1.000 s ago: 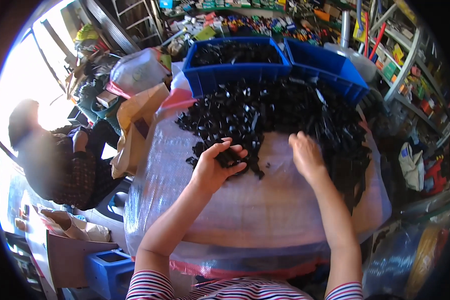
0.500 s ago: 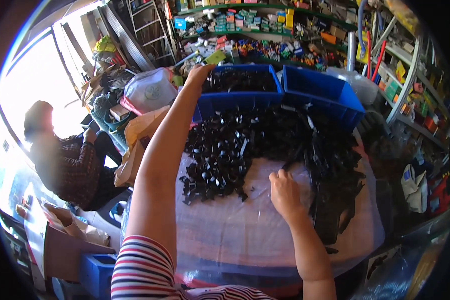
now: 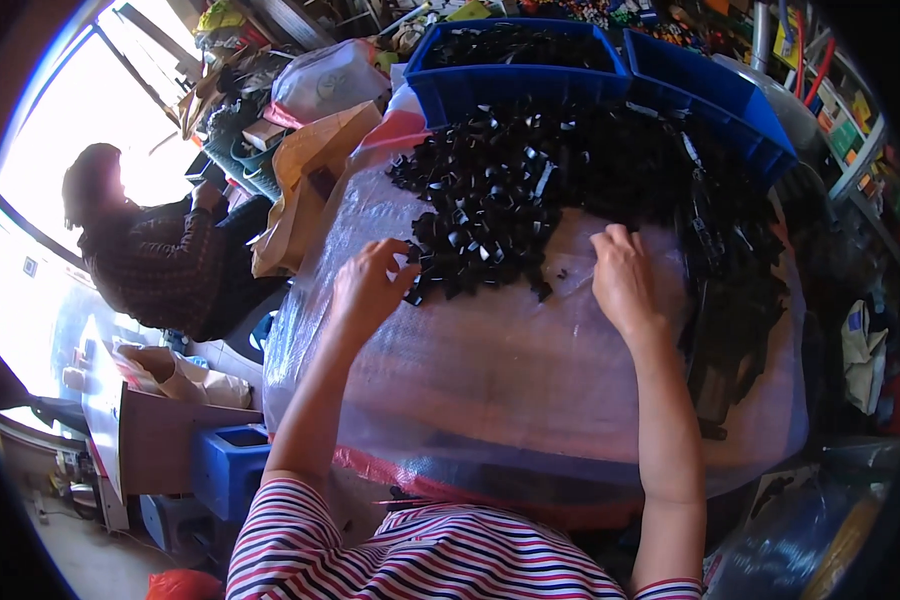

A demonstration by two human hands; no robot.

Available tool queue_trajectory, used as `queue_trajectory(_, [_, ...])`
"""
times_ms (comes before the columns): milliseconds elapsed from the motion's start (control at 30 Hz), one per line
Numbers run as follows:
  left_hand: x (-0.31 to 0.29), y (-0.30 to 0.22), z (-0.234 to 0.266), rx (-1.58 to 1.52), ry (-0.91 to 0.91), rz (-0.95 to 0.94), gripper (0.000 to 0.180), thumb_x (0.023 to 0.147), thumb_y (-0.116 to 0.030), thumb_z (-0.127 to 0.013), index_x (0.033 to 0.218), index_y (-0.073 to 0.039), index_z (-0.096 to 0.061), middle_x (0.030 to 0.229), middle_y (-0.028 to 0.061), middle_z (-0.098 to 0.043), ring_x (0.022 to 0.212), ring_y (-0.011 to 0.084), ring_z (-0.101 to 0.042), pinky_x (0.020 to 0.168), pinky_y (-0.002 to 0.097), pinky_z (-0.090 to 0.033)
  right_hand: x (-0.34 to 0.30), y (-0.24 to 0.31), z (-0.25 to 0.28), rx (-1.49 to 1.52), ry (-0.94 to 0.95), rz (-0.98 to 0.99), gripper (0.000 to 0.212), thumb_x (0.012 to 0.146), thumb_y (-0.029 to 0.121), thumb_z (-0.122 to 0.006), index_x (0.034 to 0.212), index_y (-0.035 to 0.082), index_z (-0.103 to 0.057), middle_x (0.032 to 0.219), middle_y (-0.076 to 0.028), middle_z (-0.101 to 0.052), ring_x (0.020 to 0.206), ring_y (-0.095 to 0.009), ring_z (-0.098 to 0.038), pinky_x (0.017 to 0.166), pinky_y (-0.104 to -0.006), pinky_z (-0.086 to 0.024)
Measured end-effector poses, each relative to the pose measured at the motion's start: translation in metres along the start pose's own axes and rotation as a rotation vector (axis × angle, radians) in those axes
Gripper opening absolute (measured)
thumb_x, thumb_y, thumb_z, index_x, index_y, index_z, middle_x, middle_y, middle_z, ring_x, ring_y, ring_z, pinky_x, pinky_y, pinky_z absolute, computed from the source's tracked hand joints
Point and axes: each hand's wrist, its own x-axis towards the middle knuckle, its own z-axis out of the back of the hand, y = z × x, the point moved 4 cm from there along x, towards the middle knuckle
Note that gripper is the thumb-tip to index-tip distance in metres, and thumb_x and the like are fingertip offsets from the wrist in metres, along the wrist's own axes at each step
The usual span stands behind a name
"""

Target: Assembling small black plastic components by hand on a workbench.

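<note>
My left hand (image 3: 368,288) is at the left edge of a heap of small black plastic pieces (image 3: 480,200). Its thumb and forefinger are curved with a gap between them, and I see nothing clearly held. Across a bare patch of the plastic-covered work surface (image 3: 490,370), my right hand (image 3: 625,278) is closed, its fingers bent together. Whatever may be in those fingers is hidden. To its right lie long black plastic parts (image 3: 715,385), joining the heap behind.
Behind the heap stand a blue bin (image 3: 520,85) holding black pieces and another blue bin (image 3: 710,90). A brown paper bag (image 3: 315,165) leans at the left edge. A seated person (image 3: 170,250) is further left, near a blue stool (image 3: 230,465).
My left hand has come back from the rim of the left blue bin to the heap's near left edge. My right hand stays by the bare patch, and the view has tilted downward.
</note>
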Motion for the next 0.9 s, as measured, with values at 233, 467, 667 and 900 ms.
queue_trajectory(233, [-0.041,-0.001,-0.024,-0.101,-0.116,-0.22,0.042,0.07,-0.01,-0.068,0.11,-0.012,-0.055,0.085,0.0102,-0.056,0.073,0.0272,-0.059,0.065,0.0362,-0.047,-0.017,0.038,0.017,0.474,-0.064,0.274,0.034,0.075,-0.009,-0.043,0.105,0.0,-0.057,0.112,-0.017,-0.054,0.098,-0.035,-0.053,0.084,-0.0385,-0.044])
queue_trajectory(467, [-0.026,-0.028,-0.004,-0.48,-0.051,-0.337,0.022,0.074,-0.003,-0.064,0.095,-0.006,-0.06,0.079,0.0062,-0.056,0.071,0.0191,-0.06,0.061,0.0277,-0.047,-0.018,0.033,0.017,0.407,0.034,0.219,0.025,0.077,-0.004,-0.052,0.101,-0.003,-0.056,0.101,-0.018,-0.053,0.091,-0.035,-0.054,0.08,-0.0384,-0.044])
queue_trajectory(667, [0.013,-0.08,-0.012,-1.323,0.442,0.057,0.015,0.081,-0.006,-0.06,0.096,-0.003,-0.057,0.078,0.0029,-0.06,0.068,0.0082,-0.056,0.059,0.0237,-0.047,-0.016,0.026,0.013,0.344,0.088,0.154,0.016,0.076,-0.001,-0.057,0.093,-0.001,-0.058,0.094,-0.015,-0.053,0.09,-0.034,-0.054,0.077,-0.0387,-0.045])
queue_trajectory(900, [0.037,-0.079,-0.058,-1.429,0.513,0.028,0.023,0.083,-0.004,-0.056,0.105,-0.005,-0.058,0.081,0.0032,-0.061,0.071,0.0086,-0.058,0.065,0.0225,-0.049,-0.017,0.038,0.024,0.286,0.035,0.175,0.017,0.07,-0.004,-0.061,0.084,0.0,-0.055,0.09,-0.014,-0.053,0.087,-0.033,-0.049,0.078,-0.0393,-0.041])
